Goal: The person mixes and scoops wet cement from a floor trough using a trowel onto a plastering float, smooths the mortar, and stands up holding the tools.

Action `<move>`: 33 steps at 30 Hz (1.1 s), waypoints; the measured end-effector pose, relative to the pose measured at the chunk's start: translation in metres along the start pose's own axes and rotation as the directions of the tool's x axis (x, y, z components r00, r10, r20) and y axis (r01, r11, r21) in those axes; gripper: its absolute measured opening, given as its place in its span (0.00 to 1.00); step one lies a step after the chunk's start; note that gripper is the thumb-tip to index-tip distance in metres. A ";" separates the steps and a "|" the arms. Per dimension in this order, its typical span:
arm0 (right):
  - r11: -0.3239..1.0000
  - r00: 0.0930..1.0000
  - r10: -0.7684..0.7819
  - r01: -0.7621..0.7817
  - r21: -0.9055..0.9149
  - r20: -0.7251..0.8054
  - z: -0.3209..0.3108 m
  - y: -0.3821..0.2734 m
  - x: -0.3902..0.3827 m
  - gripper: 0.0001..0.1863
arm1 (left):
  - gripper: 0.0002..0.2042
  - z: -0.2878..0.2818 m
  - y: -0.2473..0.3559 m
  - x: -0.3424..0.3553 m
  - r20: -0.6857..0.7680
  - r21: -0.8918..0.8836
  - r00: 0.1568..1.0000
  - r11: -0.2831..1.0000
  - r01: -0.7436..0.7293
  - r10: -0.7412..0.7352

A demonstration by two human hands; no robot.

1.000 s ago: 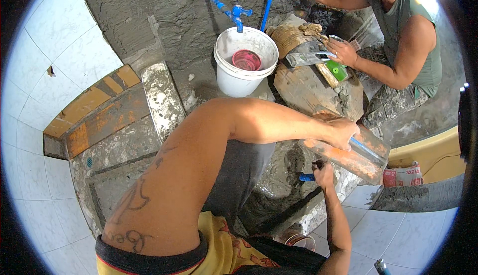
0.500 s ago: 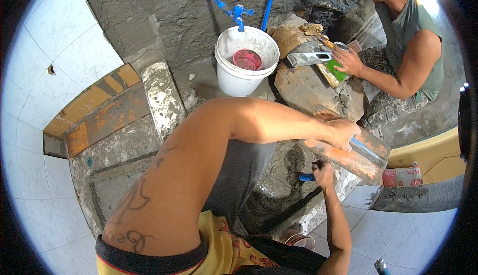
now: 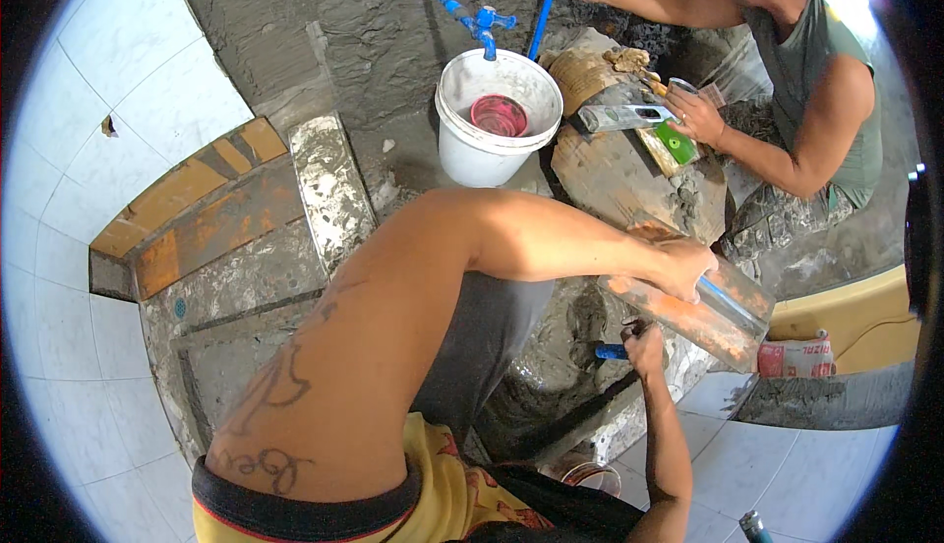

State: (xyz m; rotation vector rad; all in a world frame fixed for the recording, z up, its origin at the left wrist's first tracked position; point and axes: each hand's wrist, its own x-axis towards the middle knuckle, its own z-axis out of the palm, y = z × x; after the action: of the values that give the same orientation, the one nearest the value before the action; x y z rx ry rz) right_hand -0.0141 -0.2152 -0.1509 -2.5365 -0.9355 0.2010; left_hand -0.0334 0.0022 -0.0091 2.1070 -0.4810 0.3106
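Observation:
My left hand [image 3: 685,268] is closed around the blue handle of a long rectangular plastering float [image 3: 723,341]. The float's flat plate is smeared with grey mortar and orange wear, and tilts down to the right. Just below it, my right hand [image 3: 644,348] grips a small trowel by its dark end; a blue part of the trowel [image 3: 612,351] sticks out to the left. The rest of that tool is hidden by fingers and shadow. Beneath both hands lies wet grey mortar [image 3: 556,356] in a heap, with its far part hidden by my left arm.
A white bucket [image 3: 482,164] holding a red container [image 3: 499,115] stands under a blue tap [image 3: 487,22]. At the right a co-worker [image 3: 821,100] holds one hand by a spirit level [image 3: 619,117] on a mortar-covered board. White tiles [image 3: 777,474] border the lower right.
The view has shifted slightly, so the bucket and tap sit further right. The co-worker's far hand shows lower, beside the blue pipe. Both my hands keep their holds, nearly in place.

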 end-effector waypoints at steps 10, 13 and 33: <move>0.998 0.999 0.002 -0.005 0.062 0.044 -0.005 -0.013 -0.003 0.11 | 0.18 -0.001 0.003 -0.002 -0.014 0.003 1.000 1.000 -0.018 0.018; 0.989 0.999 0.017 -0.021 0.147 0.027 -0.006 -0.023 -0.006 0.12 | 0.17 -0.002 0.001 -0.004 -0.026 0.002 1.000 1.000 -0.010 0.010; 0.994 1.000 -0.004 0.003 0.110 0.013 0.003 0.005 -0.003 0.11 | 0.20 0.003 -0.001 0.003 0.011 -0.092 1.000 0.996 -0.023 0.025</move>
State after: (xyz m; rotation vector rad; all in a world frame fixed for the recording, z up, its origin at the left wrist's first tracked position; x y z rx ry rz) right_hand -0.0140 -0.2191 -0.1554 -2.4358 -0.9084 0.2613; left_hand -0.0305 -0.0009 -0.0103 2.0163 -0.5184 0.2846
